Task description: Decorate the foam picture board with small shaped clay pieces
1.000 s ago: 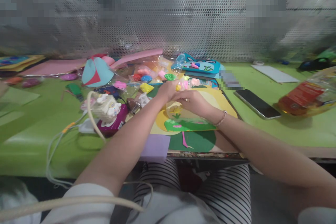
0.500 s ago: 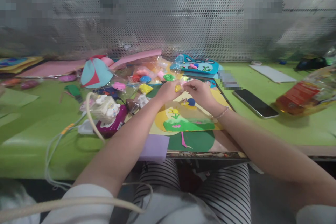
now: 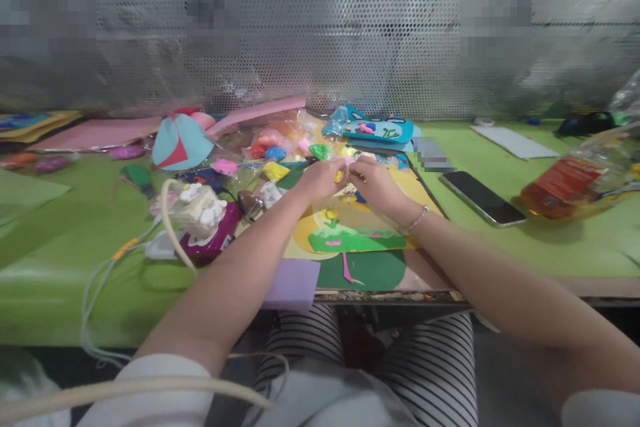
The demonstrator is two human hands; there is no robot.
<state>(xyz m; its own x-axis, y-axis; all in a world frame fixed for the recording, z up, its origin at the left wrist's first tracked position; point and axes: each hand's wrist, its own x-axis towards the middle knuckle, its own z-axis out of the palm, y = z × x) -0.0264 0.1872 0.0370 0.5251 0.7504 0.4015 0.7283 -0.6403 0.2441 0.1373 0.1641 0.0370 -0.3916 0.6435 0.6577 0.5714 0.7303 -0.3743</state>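
My left hand [image 3: 321, 177] and my right hand [image 3: 376, 188] meet above a yellow craft picture [image 3: 400, 181], fingers closed and fingertips nearly touching. A small yellow lump of modelling clay [image 3: 339, 176] shows at the left fingers. Pinched at the right fingertips is something small and pale that I cannot make out. The picture below bears a yellow flower [image 3: 329, 215], a green grass strip [image 3: 357, 240] and a dark blue and yellow figure [image 3: 360, 197], now partly covered by my right hand. Just left of my left hand lies a yellow clay packet [image 3: 275, 171].
Several colourful clay packets, including a green one [image 3: 319, 151], lie behind my hands. To the left stand a purple and cream device [image 3: 210, 230] with cables and a light-blue paper shape [image 3: 183, 141]. A phone [image 3: 483, 198] and a tilted bottle [image 3: 565, 183] are at the right.
My right hand has shifted slightly down and left, covering more of the blue and yellow figure. Both hands stay together. The whole view has shifted a little.
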